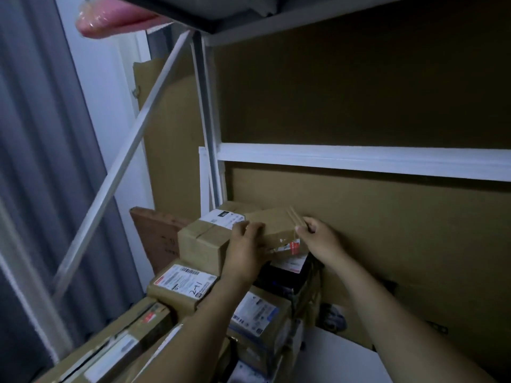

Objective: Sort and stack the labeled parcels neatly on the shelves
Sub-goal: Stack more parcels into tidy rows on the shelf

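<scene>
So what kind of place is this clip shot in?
Most likely a small parcel storeroom or pickup depot. White metal shelving is backed with cardboard sheets, taped cardboard boxes with printed shipping labels are stacked up, and both hands are setting another box on the pile.

The shelf frame looks like painted metal, white and smooth with a dull sheen, as does the diagonal brace. Behind it, the backing board is matt brown cardboard. The parcels are corrugated cardboard, matt and slightly creased, with glossy clear tape and smooth white paper labels. At far left, a grey curtain hangs as soft folded cloth. At top left, a pink item is wrapped in shiny plastic film.
</scene>
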